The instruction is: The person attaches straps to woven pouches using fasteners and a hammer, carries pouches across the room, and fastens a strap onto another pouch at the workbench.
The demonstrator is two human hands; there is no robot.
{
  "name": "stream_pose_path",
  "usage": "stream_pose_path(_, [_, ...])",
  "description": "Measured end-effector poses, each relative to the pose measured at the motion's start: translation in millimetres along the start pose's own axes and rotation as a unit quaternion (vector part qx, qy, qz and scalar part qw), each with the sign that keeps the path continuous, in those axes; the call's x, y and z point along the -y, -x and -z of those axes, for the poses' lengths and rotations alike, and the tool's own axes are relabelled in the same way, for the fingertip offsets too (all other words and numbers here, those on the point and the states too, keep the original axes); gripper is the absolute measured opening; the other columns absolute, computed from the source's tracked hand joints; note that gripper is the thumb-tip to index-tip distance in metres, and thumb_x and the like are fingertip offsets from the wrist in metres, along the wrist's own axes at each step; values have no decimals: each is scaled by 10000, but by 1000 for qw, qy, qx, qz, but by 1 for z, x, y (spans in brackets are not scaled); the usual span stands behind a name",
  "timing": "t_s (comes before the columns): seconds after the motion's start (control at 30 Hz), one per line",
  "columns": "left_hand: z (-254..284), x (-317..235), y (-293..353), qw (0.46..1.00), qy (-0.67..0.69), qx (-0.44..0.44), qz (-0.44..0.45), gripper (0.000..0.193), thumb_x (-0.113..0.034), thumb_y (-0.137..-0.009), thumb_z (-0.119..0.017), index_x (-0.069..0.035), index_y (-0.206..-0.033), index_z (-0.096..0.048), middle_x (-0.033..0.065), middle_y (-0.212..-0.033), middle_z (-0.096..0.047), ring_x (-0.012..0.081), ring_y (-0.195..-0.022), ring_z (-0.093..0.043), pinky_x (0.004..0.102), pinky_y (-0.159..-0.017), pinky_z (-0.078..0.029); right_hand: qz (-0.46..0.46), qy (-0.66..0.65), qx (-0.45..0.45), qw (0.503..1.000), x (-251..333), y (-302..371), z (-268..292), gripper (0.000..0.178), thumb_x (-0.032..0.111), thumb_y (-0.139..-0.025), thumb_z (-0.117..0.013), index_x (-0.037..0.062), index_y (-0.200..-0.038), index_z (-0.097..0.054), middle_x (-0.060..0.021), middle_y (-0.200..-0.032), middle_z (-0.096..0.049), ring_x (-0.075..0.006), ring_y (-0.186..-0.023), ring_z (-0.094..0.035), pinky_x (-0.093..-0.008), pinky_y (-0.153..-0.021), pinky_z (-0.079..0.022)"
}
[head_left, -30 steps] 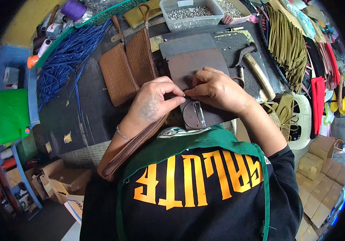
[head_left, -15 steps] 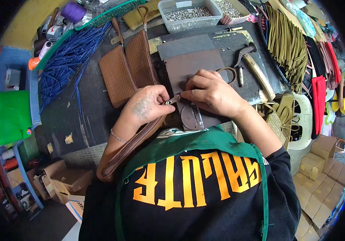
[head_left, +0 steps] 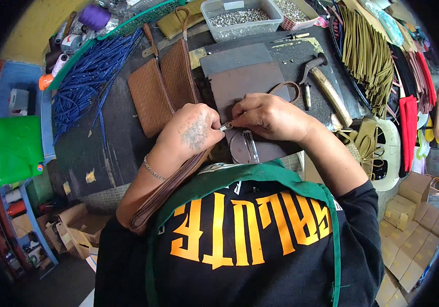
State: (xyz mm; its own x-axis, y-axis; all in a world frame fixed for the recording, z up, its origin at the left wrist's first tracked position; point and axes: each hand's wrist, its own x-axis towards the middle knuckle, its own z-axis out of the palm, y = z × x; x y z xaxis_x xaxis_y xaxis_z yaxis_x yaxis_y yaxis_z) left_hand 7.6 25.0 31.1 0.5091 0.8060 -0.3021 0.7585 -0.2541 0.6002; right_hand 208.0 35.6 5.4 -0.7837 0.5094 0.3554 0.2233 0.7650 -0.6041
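My left hand [head_left: 194, 128] is closed in a pinch on a small silvery metal clasp [head_left: 225, 126]. From the other side my right hand [head_left: 273, 118] pinches a thin brown leather strap [head_left: 297, 91] at the clasp; the strap's loop comes out behind the knuckles, and its end is mostly hidden by fingers. Below both hands lies a brown leather sheet [head_left: 245, 82]. On it, close to my body, rest a round dark brown piece [head_left: 239, 148] and slim metal tools [head_left: 251, 146]. A bundle of brown straps [head_left: 171, 187] passes under my left forearm.
Woven brown pouches [head_left: 150, 97] lie left of the sheet. A hammer [head_left: 331, 92] and a short punch-like tool [head_left: 308, 96] lie to the right. Behind stands a clear bin [head_left: 242, 28] of metal studs. Blue strips [head_left: 89, 77] and olive strips [head_left: 365, 56] flank the bench.
My left hand has shifted slightly right and turned, covering more of the clasp. My right hand has lowered a little, its fingers bunched closer to the clasp.
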Motion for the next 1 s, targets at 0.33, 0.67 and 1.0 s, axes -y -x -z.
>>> stream_pose_path(0.33, [-3,5,2,998,53,-6,16,174,-140,-671,-674,26,-713,-649,165,-662,-622,219,-561,-612,291,-563,-472,-31,104,-48,993,13,5,-11,192,78,-616,-609,36,-802,-638,-63,-832,-600,-224,-760,-539,-305,-698,-454])
stream_pose_path(0.67, [-8,9,2,994,62,-68,-52,145,-90,-672,-682,27,-745,-638,120,-665,-602,183,-602,-598,281,-553,-466,-63,167,-50,983,22,9,-18,207,97,-626,-606,39,-825,-622,-45,-883,-577,-210,-786,-521,-310,-667,-444])
stream_pose_path(1.0, [-18,1,1,972,82,-151,-161,122,-44,-684,-662,48,-756,-629,111,-661,-558,173,-571,-554,265,-510,-435,-86,175,-23,981,27,12,-11,181,130,-669,-563,46,-818,-620,-43,-897,-554,-214,-829,-508,-322,-688,-436])
